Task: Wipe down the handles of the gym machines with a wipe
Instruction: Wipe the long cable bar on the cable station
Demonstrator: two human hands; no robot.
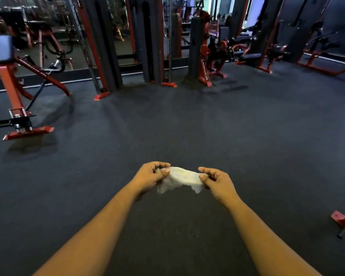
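Note:
A crumpled white wipe (180, 179) is stretched between both hands, low in the middle of the view and above the dark floor. My left hand (150, 175) pinches its left end with thumb and curled fingers. My right hand (216, 183) pinches its right end the same way. No machine handle is near the hands. A chrome-ended handle (55, 65) shows on the red machine at far left, well away.
Dark rubber floor (177, 120) spreads ahead. A red-framed machine with a blue pad (1, 47) stands at left. Tall black and red cable towers (147, 42) line the back. More red machines (213, 54) stand at right. A red machine foot (342, 218) sits at lower right.

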